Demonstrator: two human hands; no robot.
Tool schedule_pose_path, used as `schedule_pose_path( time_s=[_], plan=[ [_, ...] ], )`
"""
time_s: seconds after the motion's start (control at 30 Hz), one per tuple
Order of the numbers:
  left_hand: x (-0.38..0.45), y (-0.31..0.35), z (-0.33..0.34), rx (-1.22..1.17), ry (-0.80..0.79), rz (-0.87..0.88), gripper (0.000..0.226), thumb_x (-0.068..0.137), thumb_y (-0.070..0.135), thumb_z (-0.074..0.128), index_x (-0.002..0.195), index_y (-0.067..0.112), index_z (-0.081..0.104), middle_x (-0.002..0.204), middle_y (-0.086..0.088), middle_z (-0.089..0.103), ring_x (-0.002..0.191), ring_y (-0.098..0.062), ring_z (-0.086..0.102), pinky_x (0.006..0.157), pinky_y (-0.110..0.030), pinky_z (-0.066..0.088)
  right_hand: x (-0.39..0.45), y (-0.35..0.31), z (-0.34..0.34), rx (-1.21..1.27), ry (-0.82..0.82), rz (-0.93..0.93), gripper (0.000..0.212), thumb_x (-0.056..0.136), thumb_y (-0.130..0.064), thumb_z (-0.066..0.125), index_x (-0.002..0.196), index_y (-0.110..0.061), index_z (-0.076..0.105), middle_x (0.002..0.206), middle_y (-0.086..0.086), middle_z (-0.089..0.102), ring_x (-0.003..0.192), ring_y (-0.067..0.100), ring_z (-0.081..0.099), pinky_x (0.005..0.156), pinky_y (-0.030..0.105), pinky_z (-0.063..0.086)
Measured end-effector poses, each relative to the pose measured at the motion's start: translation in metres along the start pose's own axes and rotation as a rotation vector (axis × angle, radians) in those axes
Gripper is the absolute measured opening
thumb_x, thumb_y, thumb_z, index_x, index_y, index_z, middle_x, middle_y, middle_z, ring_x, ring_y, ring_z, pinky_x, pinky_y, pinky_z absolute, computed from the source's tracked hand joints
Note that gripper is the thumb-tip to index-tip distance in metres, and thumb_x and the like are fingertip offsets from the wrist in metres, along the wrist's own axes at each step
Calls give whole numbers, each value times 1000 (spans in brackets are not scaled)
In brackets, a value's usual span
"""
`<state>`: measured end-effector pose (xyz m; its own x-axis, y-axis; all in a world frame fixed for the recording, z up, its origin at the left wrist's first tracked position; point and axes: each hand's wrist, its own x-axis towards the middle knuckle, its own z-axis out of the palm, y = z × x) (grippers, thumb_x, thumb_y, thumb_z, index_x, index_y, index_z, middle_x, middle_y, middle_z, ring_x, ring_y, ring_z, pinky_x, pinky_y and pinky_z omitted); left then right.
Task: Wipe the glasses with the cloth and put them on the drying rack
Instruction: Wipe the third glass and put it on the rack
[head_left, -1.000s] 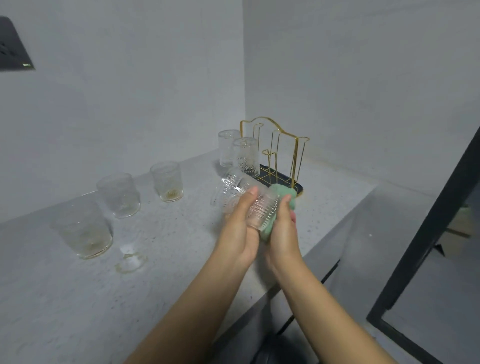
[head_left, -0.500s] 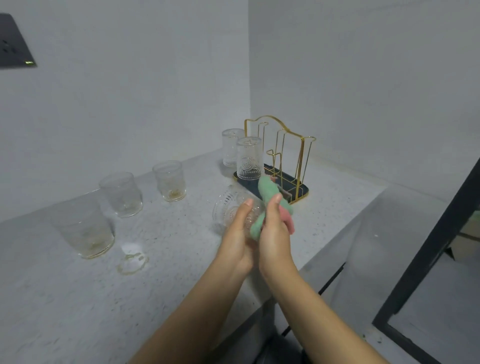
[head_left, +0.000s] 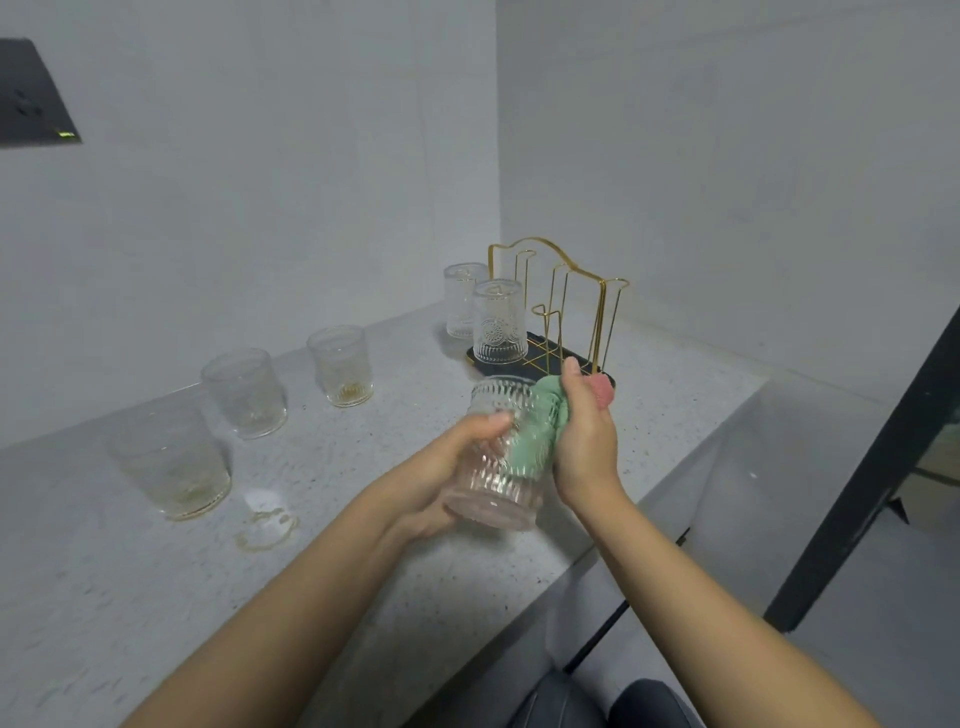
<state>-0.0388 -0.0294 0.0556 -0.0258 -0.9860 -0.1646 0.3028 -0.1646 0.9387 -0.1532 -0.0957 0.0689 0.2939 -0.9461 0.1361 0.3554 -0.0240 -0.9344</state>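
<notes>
While the left hand (head_left: 447, 467) grips the ribbed glass (head_left: 501, 457) above the surface (head_left: 156, 597), right-hand fingers (head_left: 571, 374) curl round the green cloth (head_left: 537, 431) pressed against it, near the drying rack (head_left: 566, 312).

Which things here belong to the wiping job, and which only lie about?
For the job:
held glass
cloth
drying rack
three dirty glasses
left hand
right hand

Just there:
wall socket
ring mark on counter

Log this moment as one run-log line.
step: wiping | left hand: holds ribbed glass | right hand: presses green cloth on it | drying rack: two glasses
</notes>
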Motion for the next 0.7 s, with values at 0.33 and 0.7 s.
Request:
schedule_pose_path(
  time_s=[0.33, 0.7],
  plan=[
    [-3, -17, 10, 254, 407, 235, 54, 85, 33, 73, 130, 21, 47, 120, -5, 66, 100, -21, 70, 84, -43, 58, 28, -4, 7, -469, 270, -199, 56, 99, -31, 35, 45, -16, 25, 46, -1, 31, 46, 14, 33, 48, 29, 24],
    [7, -16, -4, -245, 239, 30, 60, 89, 54, 51, 126, 7, 55, 105, -19, 69, 68, -25, 72, 52, -29, 59, 36, 22, 15, -338, 264, -255, 55, 98, -28, 40, 46, -16, 26, 43, -1, 31, 41, 11, 34, 46, 26, 27]
  ],
)
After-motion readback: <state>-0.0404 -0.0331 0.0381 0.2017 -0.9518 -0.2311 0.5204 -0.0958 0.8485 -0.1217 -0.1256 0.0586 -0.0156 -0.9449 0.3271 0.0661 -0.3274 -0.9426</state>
